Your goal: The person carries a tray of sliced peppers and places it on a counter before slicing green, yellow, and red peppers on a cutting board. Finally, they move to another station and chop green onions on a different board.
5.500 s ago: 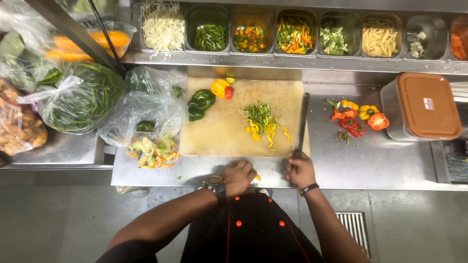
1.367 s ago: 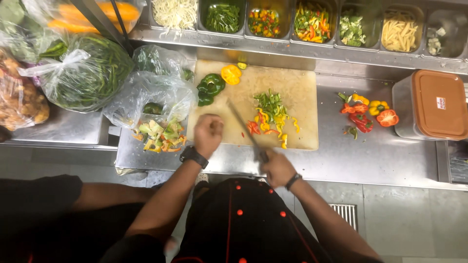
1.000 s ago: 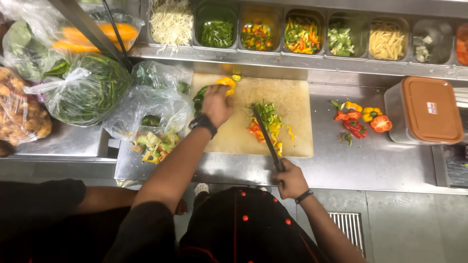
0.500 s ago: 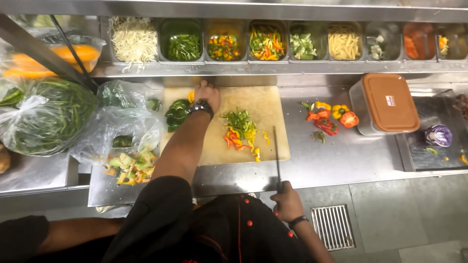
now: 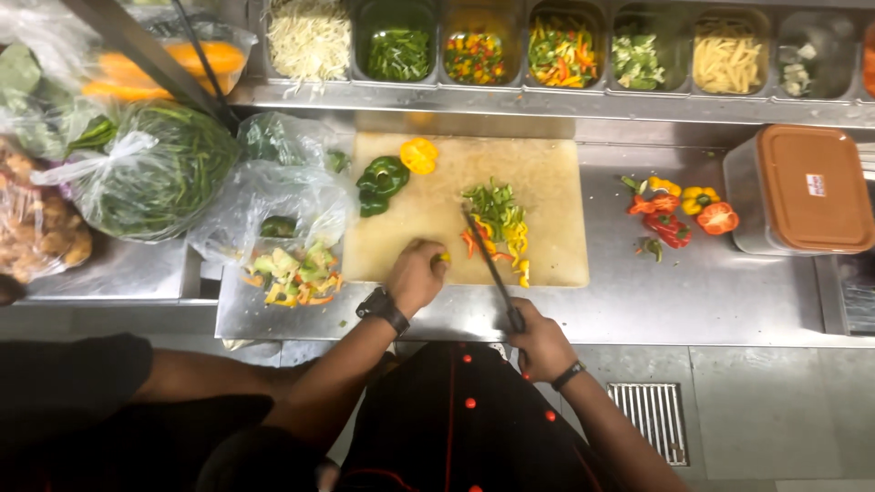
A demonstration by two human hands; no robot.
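Our left hand (image 5: 416, 276) pinned a small yellow pepper piece (image 5: 443, 259) on the pale wooden cutting board (image 5: 547, 182); our right hand (image 5: 538, 339) gripped the long dark knife (image 5: 492, 269), angled beside the chopped pepper pile (image 5: 497, 219) for slicing.

Looked straight down from head height over the steel desk (image 5: 693, 301), wide and fairly far; cutting board (image 5: 547, 173) central, ingredient bins (image 5: 510, 96) at twelve o'clock, own torso at six.

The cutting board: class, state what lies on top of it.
On the cutting board: green pepper, yellow pepper piece, a pile of sliced peppers, knife blade. The left hand covers a yellow piece.
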